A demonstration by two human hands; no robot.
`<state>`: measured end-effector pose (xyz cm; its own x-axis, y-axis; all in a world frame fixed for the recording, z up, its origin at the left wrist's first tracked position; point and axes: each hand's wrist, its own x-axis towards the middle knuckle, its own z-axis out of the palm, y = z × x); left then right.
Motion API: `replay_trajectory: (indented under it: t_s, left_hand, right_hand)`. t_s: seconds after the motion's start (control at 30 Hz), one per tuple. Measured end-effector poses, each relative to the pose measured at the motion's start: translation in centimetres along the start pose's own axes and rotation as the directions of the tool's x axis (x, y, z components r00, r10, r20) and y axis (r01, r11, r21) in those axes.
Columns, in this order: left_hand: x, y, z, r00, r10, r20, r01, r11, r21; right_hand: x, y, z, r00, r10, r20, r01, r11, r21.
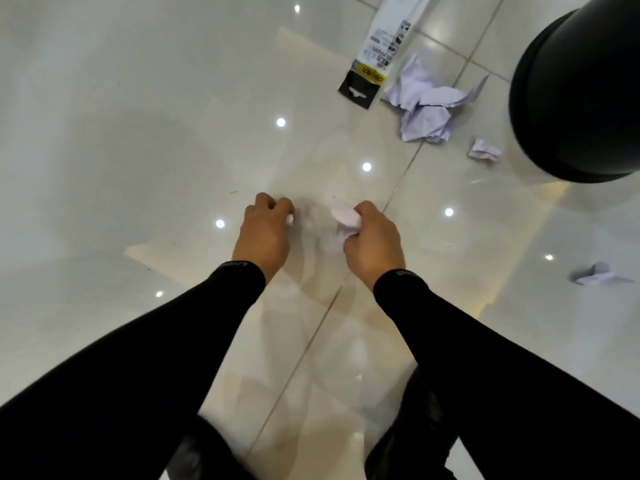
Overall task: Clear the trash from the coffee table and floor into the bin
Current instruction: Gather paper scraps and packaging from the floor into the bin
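My right hand (372, 239) is closed around a crumpled white paper ball (343, 216) just above the glossy floor. Beside it, my left hand (265, 230) is curled on a small white paper scrap (290, 220) that peeks out at the fingertips. A large crumpled sheet of paper (427, 103) lies on the floor at the upper right, next to a flat white, black and yellow product package (375, 60). Two smaller paper scraps (484, 150) (595, 274) lie near the black bin (575, 95), which stands at the upper right.
The floor is shiny cream tile (138, 133) with grout lines and bright ceiling-light reflections. My black sleeves and dark legs fill the bottom of the view.
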<state>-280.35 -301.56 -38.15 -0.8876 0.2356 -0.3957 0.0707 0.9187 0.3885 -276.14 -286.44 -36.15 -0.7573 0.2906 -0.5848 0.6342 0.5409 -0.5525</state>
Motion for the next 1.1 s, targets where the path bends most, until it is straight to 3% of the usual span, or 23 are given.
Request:
replay_trajectory:
  t_s: [0.07, 0.23, 0.33, 0.37, 0.4, 0.47, 0.53, 0.7, 0.83, 0.9, 1.03, 1.1]
  left_hand:
    - [0.0, 1.6, -1.3, 0.999, 0.029, 0.013, -0.029, 0.999, -0.024]
    - [-0.2, 10.5, -3.5, 0.954, 0.287, 0.085, -0.277, 0.954, -0.112]
    - [0.4, 16.1, -4.2, 0.927, 0.353, 0.124, -0.336, 0.931, -0.144]
    - [0.6, 17.7, -4.3, 0.92, 0.372, 0.125, -0.353, 0.923, -0.15]
    - [0.7, 19.0, -4.2, 0.913, 0.388, 0.13, -0.368, 0.917, -0.151]
    - [1.0, 20.7, -3.5, 0.901, 0.407, 0.148, -0.393, 0.912, -0.118]
    - [1.7, 21.1, -2.2, 0.894, 0.415, 0.172, -0.411, 0.91, -0.057]
    - [4.0, 20.0, 1.3, 0.828, 0.529, 0.185, -0.53, 0.847, -0.051]
    - [5.4, 18.5, 2.3, 0.817, 0.537, 0.209, -0.534, 0.842, -0.074]
    - [5.9, 18.0, 1.7, 0.833, 0.536, 0.138, -0.527, 0.844, -0.098]
    - [7.5, 17.4, -1.2, 0.934, 0.352, 0.059, -0.343, 0.931, -0.124]
    - [9.1, 16.5, -2.5, 0.961, 0.261, 0.095, -0.254, 0.963, -0.087]
  right_hand:
    - [-0.8, 1.1, -2.7, 0.993, 0.111, -0.043, -0.103, 0.982, 0.157]
    - [-2.7, 4.7, -10.0, 0.925, 0.357, -0.13, -0.323, 0.92, 0.223]
    - [-3.7, 6.9, -14.1, 0.79, 0.462, -0.404, -0.405, 0.887, 0.222]
    - [-4.2, 7.8, -15.6, 0.766, 0.445, -0.464, -0.433, 0.891, 0.138]
    - [-4.5, 9.4, -16.6, 0.751, 0.49, -0.443, -0.489, 0.863, 0.126]
    - [-4.9, 12.4, -18.0, 0.779, 0.581, -0.235, -0.597, 0.802, 0.002]
    - [-4.7, 14.8, -18.9, 0.784, 0.587, -0.202, -0.608, 0.791, -0.063]
    - [-1.5, 18.7, -17.1, 0.793, 0.566, -0.225, -0.576, 0.817, 0.025]
    - [0.2, 19.3, -14.3, 0.738, 0.552, -0.389, -0.596, 0.803, 0.007]
    - [0.4, 18.6, -13.9, 0.737, 0.536, -0.412, -0.555, 0.828, 0.085]
    - [1.8, 12.7, -13.9, 0.848, 0.295, -0.441, -0.265, 0.955, 0.13]
    - [3.5, 9.2, -13.3, 0.939, 0.098, -0.33, -0.084, 0.995, 0.055]
